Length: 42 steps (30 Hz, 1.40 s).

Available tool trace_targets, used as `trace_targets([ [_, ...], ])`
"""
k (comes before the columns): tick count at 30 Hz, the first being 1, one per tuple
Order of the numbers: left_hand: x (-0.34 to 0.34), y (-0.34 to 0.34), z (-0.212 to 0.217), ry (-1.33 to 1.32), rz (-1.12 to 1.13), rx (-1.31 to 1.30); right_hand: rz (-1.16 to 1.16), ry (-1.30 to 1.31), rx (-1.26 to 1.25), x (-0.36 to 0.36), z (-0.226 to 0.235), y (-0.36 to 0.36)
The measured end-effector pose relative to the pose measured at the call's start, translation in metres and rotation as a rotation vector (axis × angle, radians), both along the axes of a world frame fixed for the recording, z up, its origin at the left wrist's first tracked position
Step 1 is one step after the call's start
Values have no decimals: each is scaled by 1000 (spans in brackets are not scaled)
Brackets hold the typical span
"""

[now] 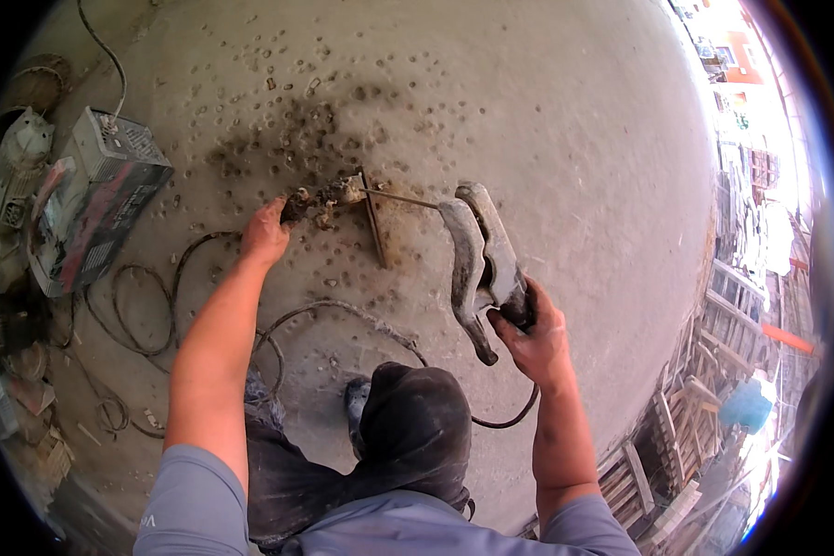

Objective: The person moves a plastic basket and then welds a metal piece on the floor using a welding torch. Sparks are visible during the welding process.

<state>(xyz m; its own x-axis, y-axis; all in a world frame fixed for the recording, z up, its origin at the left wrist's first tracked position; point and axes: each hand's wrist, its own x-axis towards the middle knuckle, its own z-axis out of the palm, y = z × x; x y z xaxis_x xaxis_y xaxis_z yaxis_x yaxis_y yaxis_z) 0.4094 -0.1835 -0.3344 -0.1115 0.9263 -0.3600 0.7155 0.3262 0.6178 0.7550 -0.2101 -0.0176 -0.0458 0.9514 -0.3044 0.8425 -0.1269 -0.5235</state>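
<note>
My right hand [539, 343] is wrapped round the dark handle of a large grey electrode holder [468, 250], whose two jaws point away from me. A thin welding rod [403, 198] reaches left from the jaws; its far end meets or nearly meets a narrow flat metal bar [376, 227] on the concrete. My left hand [267, 232] grips the dark end of a crusted clamp [329, 199] that looks like an earth clamp. The clamp's other end is at the top of the bar, but whether it bites onto it is hard to tell.
A dusty box-shaped welding machine [111, 199] stands at the left beside other grimy equipment [14, 176]. Cables [329, 306] loop over the pitted, soot-stained concrete floor [584, 120] near my feet. Wooden pallets [676, 435] and a blue container [749, 405] lie at the right.
</note>
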Motion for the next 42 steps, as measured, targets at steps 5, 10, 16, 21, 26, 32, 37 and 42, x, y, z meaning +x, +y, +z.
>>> trace_targets([
  [5, -3, -4, 3, 20, -28, 30, -43, 41, -2, 4, -2, -5],
  [10, -3, -1, 18, -33, -14, 4, -59, 62, 18, 13, -7, -11],
  [16, -24, 3, 12, -514, -10, -120, -85, 63, 15, 19, -5, -15],
  [21, -8, 14, 38, -474, 114, 26, -111, 91, 26, 24, -5, -18],
  [26, 9, 27, 58, -333, 181, -25, -130, 118, 42, 28, -6, -24],
  [32, 25, 18, 40, -380, 149, -37, -181, 127, 37, 43, -12, -38],
  [37, 17, 3, -3, -617, 288, -79, -170, 102, 17, 47, -17, -44],
  [42, 35, -6, 0, -780, 452, -302, -177, 115, 1, 47, -14, -45],
])
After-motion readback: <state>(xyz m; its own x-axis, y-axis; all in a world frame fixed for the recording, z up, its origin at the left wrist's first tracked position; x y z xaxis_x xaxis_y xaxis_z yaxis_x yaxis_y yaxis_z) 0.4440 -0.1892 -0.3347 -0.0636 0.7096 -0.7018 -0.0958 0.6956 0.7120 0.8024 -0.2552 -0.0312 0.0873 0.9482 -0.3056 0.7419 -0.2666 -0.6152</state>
